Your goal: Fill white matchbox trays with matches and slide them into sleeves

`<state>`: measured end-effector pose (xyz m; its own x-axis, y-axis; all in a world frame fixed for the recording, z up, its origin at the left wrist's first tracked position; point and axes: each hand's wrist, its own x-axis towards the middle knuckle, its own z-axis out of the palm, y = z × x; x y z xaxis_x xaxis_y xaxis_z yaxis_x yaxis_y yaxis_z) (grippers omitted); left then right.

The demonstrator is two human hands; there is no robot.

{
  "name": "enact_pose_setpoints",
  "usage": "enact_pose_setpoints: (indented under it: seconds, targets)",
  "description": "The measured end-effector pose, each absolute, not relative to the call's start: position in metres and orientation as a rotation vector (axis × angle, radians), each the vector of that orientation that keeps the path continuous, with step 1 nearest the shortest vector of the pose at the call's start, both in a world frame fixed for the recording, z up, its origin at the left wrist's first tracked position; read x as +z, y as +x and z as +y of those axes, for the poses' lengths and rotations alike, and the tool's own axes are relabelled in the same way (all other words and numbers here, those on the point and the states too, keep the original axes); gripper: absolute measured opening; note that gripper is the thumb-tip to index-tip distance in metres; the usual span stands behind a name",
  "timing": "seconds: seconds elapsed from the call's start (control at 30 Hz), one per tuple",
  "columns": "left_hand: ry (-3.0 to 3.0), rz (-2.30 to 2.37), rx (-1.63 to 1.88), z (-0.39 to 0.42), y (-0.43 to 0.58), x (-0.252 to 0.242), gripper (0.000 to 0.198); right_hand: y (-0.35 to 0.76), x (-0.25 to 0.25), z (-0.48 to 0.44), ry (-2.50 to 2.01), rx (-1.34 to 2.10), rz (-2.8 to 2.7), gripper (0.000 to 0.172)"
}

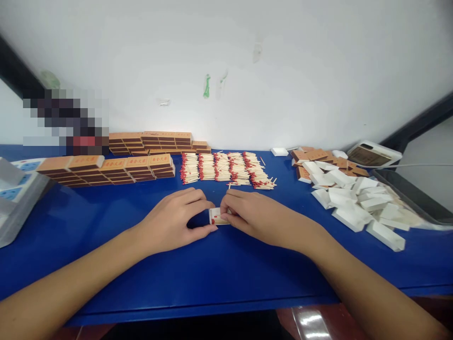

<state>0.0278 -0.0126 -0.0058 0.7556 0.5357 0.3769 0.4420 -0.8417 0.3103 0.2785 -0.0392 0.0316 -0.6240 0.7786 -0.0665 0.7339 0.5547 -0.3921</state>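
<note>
- At the middle of the blue table (pixel 212 269), close to its near edge, an inner tray (pixel 216 216) lies flat with red-tipped matches inside; only its left end shows between the hands.
- The left hand (pixel 173 219) has thumb and curled fingers closed against the tray's left end, apparently to brace it against sliding.
- The right hand (pixel 255 215) covers the tray's right part, its fingertips bunched together and pinched on the tray and its contents, which appears to hold the matches level in the tray.
- Behind the hands, loose matches (pixel 226 167) lie in side-by-side rows, heads aligned, probably so that a bundle lifts out in one direction.
- To the rear left, closed matchboxes (pixel 106 169) stand in stacked rows, well apart from the loose stock.
- To the right, empty white trays (pixel 357 200) lie heaped, with orange sleeves (pixel 318 158) behind them, near the right hand.
- A power strip (pixel 17 189) sits at the left edge.
</note>
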Motion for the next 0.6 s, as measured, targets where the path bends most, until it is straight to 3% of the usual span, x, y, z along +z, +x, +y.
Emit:
enact_pose_setpoints:
  seconds: [0.37,0.6]
  targets:
    - [2.747,0.779,0.675,-0.014,0.028,-0.006,0.024,0.278,0.031,-0.038,-1.221,0.535,-2.558,0.012]
    - [2.758,0.796,0.656,-0.012,0.021,-0.009,0.028,0.32,0.047,-0.017,-1.407,0.136,-2.327,0.012]
